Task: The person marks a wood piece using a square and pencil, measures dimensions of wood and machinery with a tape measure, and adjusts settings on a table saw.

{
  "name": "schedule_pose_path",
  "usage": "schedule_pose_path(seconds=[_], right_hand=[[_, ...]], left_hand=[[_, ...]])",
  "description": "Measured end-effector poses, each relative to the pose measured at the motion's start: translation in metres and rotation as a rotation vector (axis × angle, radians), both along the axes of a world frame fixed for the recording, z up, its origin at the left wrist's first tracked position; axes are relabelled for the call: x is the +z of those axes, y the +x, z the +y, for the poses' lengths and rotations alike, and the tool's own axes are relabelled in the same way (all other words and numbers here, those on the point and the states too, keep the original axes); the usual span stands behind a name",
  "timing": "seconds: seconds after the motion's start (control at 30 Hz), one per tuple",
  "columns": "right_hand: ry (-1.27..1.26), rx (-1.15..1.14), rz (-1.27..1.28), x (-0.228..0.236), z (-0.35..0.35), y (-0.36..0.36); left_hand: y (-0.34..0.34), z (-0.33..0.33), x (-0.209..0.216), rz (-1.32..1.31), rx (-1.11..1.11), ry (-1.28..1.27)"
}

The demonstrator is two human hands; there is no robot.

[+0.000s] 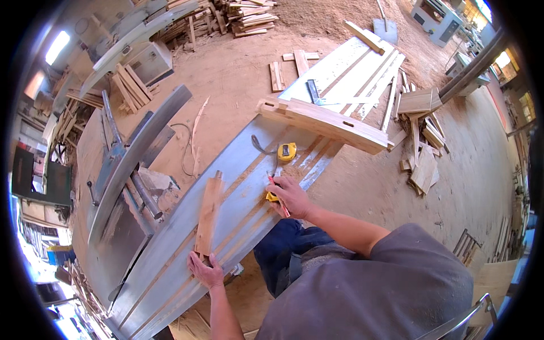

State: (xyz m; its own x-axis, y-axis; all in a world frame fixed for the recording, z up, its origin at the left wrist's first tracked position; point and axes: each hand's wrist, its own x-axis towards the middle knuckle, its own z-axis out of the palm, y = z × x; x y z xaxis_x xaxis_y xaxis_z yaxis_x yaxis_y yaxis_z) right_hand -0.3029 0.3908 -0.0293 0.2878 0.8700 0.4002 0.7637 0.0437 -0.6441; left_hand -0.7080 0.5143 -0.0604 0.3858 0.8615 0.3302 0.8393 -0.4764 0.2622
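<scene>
My left hand [206, 271] grips the near end of a short wooden piece [209, 212], which lies on the grey metal table [164, 263] and has a narrowed far end. My right hand [293, 196] is closed round a slim red pencil [271, 180]. A yellow object [272, 197] shows beneath its fingers, mostly hidden. Just beyond that hand rests a yellow tape measure [287, 151] with a dark strap. Farther along, a thick timber [326, 126] with slots cut in it lies across the table. Past it sits a square [313, 92] with a dark stock and pale blade.
Left of the table stands a machine with a long curved grey bar [139, 153]. Offcuts [424, 167] are heaped on the floor at right. Beyond the table are loose boards [301, 62], a shovel [385, 29] and sawdust [323, 14]. Another board [364, 37] lies on the table's far end.
</scene>
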Motion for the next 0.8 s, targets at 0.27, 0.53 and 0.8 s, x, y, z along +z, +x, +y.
schedule_pose_path(seconds=[0.27,0.53,0.8], right_hand=[[-0.046,0.015,-0.009,-0.003,-0.003,-0.001],[0.029,-0.143,0.124,0.020,0.002,-0.063],[-0.041,0.128,0.208,0.075,0.017,-0.198]], left_hand=[[-0.001,-0.003,-0.001,-0.039,-0.034,-0.023],[0.005,-0.007,0.009,-0.054,-0.061,-0.061],[-0.007,-0.012,0.032,-0.423,-0.084,-0.109]])
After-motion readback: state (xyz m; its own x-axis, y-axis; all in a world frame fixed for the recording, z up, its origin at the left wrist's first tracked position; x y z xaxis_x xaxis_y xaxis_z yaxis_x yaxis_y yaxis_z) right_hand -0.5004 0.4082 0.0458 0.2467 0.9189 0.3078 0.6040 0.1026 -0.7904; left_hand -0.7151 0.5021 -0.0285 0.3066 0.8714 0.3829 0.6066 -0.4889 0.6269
